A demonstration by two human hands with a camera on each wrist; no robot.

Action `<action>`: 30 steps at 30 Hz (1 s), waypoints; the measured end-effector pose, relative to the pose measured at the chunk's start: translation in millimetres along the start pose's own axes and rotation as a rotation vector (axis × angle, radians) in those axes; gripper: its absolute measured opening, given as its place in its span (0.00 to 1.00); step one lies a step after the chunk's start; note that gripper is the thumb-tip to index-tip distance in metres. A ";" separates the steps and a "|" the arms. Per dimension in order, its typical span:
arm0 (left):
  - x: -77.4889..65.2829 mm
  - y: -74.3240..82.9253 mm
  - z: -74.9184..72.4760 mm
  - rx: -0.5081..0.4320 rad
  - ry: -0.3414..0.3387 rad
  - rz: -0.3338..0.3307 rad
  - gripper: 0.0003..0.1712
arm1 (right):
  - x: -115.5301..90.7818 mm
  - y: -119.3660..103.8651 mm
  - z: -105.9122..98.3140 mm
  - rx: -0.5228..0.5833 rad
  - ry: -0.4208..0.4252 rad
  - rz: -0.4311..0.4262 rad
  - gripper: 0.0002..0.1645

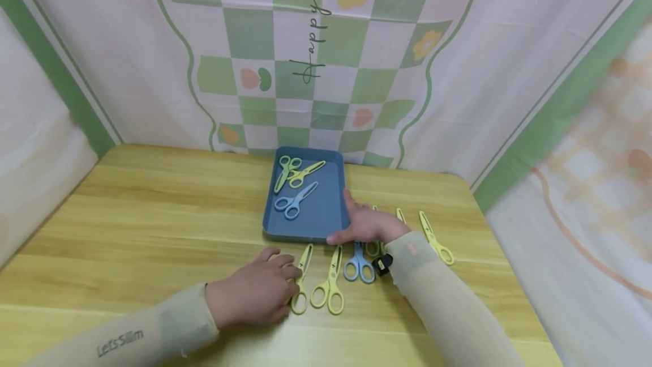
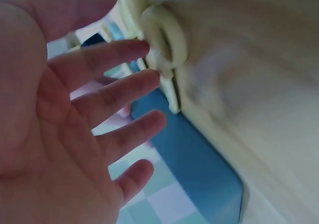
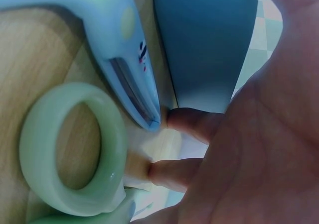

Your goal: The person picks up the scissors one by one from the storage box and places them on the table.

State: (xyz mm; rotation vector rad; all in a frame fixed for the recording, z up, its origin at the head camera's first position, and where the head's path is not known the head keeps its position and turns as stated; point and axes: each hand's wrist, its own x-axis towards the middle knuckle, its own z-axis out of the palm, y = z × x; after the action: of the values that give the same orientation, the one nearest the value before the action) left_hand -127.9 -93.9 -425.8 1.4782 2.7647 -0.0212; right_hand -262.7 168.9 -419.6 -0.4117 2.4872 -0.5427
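My left hand (image 1: pixel 257 290) is low over the table, its fingers spread and fingertips right at a pair of yellow scissors (image 1: pixel 304 265). The left wrist view shows nothing in the palm. At the near right corner of a blue tray (image 1: pixel 326 203) is my right hand (image 1: pixel 369 225), its thumb by the front rim and a finger along the right side. Blue scissors (image 1: pixel 359 262) and partly hidden green scissors (image 3: pixel 37 144) lie just under that hand. Another yellow pair (image 1: pixel 332 279) lies between the hands. Inside the tray are green scissors (image 1: pixel 282 177), yellow scissors (image 1: pixel 308 170) and blue scissors (image 1: pixel 300 197).
Beyond my right wrist lie yellow scissors (image 1: pixel 432 237), with another yellow pair (image 1: pixel 400 215) mostly hidden by the forearm. A small black object (image 1: pixel 382 264) sits at the right wrist. The wooden table (image 1: pixel 153 203) ends at a patterned curtain (image 1: pixel 249 33) behind the tray.
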 end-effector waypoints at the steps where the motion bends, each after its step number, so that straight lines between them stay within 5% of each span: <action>1: 0.1 -1.6 -2.2 -0.017 0.006 0.004 0.14 | -0.2 0.0 -0.1 -0.002 -0.001 0.002 0.86; 8: 3.4 -23.5 -23.7 -0.136 0.031 -0.077 0.37 | -0.4 0.1 -1.0 -0.003 0.000 -0.018 0.85; 15: 20.4 -55.9 -35.8 -0.232 -0.201 -0.303 0.54 | -1.4 0.3 -1.9 -0.018 0.000 -0.009 0.85; 24: 50.1 -87.3 -30.0 -0.270 -0.405 -0.441 0.52 | -0.6 -0.4 -0.6 0.006 0.007 -0.002 0.85; 30: 66.5 -91.6 -31.7 -0.270 -0.449 -0.470 0.52 | -0.1 0.1 0.0 0.000 0.001 -0.002 0.85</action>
State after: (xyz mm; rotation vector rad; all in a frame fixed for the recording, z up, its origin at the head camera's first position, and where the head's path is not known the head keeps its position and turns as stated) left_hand -241.0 -89.0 -394.1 0.6445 2.5396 0.0165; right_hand -262.6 169.0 -419.6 -0.4143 2.4882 -0.5433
